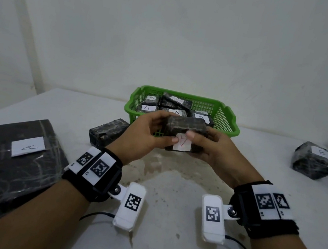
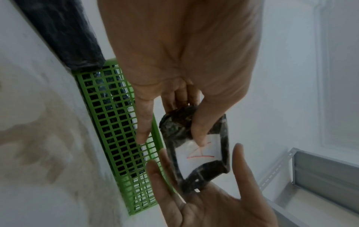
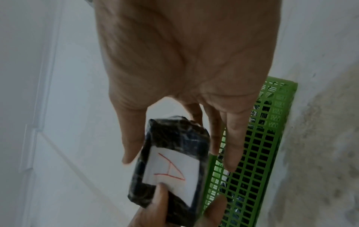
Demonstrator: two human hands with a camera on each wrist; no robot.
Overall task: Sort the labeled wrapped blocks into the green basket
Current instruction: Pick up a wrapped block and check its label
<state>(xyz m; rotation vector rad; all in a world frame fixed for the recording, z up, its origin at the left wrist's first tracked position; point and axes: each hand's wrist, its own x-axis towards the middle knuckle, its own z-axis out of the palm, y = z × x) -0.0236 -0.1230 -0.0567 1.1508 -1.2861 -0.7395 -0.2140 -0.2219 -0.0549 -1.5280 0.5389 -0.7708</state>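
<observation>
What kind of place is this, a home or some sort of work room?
Probably a bare recording or test room, not a home: plain white walls, a stained white table, tracking markers on wrist straps, and only a green basket with labeled wrapped blocks.

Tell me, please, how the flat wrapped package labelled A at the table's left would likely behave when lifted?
The flat package is wide and thin, so it may sag if lifted by one edge. Its glossy dark wrap looks slippery, so fingers might slide. Lying flat on the table, it is unlikely to roll or tip.
</observation>
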